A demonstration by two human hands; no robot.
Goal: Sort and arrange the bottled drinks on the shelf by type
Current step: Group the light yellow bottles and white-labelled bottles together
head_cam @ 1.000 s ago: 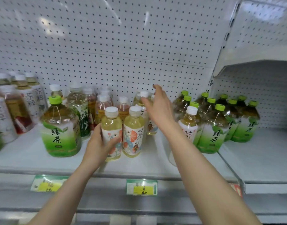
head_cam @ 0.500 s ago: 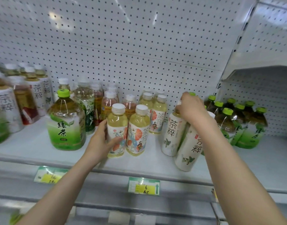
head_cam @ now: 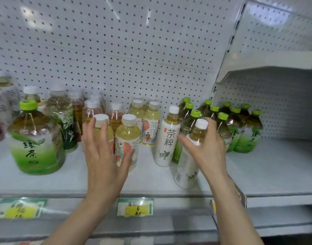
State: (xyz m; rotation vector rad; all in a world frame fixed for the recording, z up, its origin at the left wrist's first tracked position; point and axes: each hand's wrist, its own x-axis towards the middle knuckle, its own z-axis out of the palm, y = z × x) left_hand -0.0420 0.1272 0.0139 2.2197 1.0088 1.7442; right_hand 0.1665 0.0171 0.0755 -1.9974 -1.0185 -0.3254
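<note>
On the white metal shelf [head_cam: 160, 181], the person's right hand [head_cam: 207, 150] grips the neck and shoulder of a tilted white-labelled tea bottle with a white cap [head_cam: 188, 161], near the front edge. Just left of it stands an upright twin bottle with the same white label [head_cam: 167, 138]. The left hand [head_cam: 103, 156] is spread open, fingers against a pale yellow drink bottle with an orange-patterned label [head_cam: 100, 126]; a matching bottle [head_cam: 128, 138] stands beside it. Green-capped green tea bottles [head_cam: 240, 128] cluster behind the right hand.
</note>
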